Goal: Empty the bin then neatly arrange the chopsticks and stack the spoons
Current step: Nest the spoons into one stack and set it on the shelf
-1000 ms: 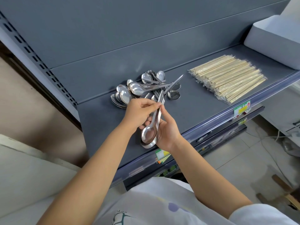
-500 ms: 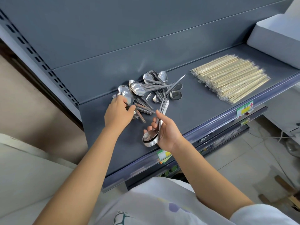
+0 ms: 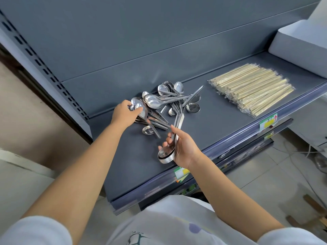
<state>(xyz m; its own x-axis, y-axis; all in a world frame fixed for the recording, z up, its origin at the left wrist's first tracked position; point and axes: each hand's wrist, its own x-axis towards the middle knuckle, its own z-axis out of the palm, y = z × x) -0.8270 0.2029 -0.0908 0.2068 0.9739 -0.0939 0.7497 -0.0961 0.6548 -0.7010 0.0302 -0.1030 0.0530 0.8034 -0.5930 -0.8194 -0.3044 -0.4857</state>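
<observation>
Head view looks down on a grey shelf (image 3: 221, 124), where the left hand (image 3: 123, 114) is on the near-left edge of the loose spoon pile (image 3: 169, 101). Its fingers curl over the bowl of the outermost spoon (image 3: 142, 111).

That spoon's handle runs down and right, towards the right hand (image 3: 184, 149), which sits nearer the person and just clear of the pile. The right hand grips a nested spoon stack (image 3: 166, 155) around the necks. The stack's bowls are low by the wrist and its handles point up and away, into the pile.

The held stack and the outermost spoon therefore lie roughly end to end but reversed. The spoon probably has to be turned bowl-first towards the person before it will nest.

The left hand is clearly the nearer one for picking. The right hand serves as the holder.

The spoons are bright polished steel with round bowls (slippery, probably). In the pile they lie crossed and tangled.

The wrapped chopsticks (image 3: 251, 93) lie in a tidy parallel bundle well to the right. Beyond them is the white bin (image 3: 300, 48), whose inside is out of sight.
</observation>
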